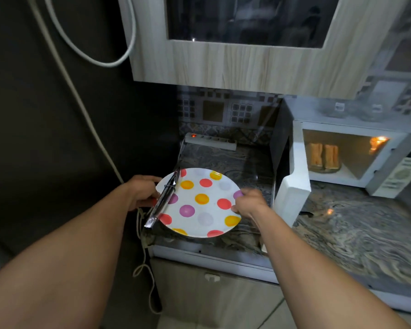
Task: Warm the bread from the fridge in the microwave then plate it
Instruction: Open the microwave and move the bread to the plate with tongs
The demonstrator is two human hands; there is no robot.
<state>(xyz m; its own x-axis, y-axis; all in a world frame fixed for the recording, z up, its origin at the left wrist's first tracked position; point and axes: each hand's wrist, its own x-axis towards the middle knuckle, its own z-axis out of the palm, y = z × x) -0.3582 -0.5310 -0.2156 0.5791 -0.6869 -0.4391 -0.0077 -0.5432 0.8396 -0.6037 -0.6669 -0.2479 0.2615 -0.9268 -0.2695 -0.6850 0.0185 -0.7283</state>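
**Dotted plate in both hands, bread in the open microwave**

The plate (pixel 207 193), white with coloured dots, carries only metal tongs (pixel 164 198), which lie closed along its left side with the handle end past the near rim. The left hand (pixel 144 191) grips the left rim with its fingers curled round it, just beside the tongs; I cannot tell if it touches them. The right hand (pixel 249 201) pinches the right rim.

The microwave (pixel 342 125) stands to the right, lit inside. Two pieces of bread (pixel 323 155) lie side by side in it on a dish. Its door (pixel 294 181) is swung out to the left, between plate and cavity.

The plate is over the counter (pixel 342 222). A power strip (pixel 211 140) lies at the back, a cabinet (pixel 223 67) hangs above, and a cord (pixel 81 103) runs down the dark wall on the left.
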